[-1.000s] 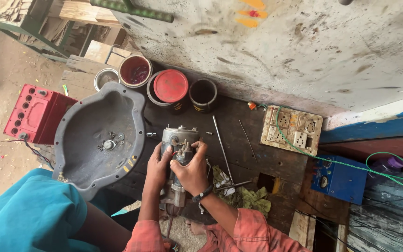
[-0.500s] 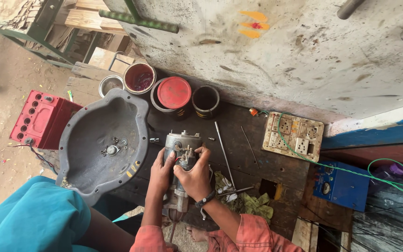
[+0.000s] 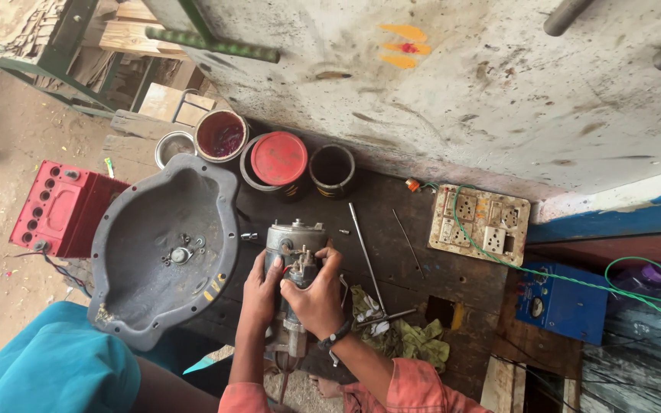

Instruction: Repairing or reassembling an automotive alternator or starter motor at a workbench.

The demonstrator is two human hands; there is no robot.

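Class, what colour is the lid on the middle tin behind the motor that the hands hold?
Red, on the lid, seen in the head view.

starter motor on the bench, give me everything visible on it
The starter motor is a dull grey metal cylinder, grimy and worn, standing on end at the front edge of the dark workbench. Its top end cap faces the wall, with small studs on it. A narrower shaft end points down toward the person. The left hand grips its left side; the right hand covers the front, fingers on small metal fittings there. The grey bowl-shaped housing lies just left, seemingly apart.
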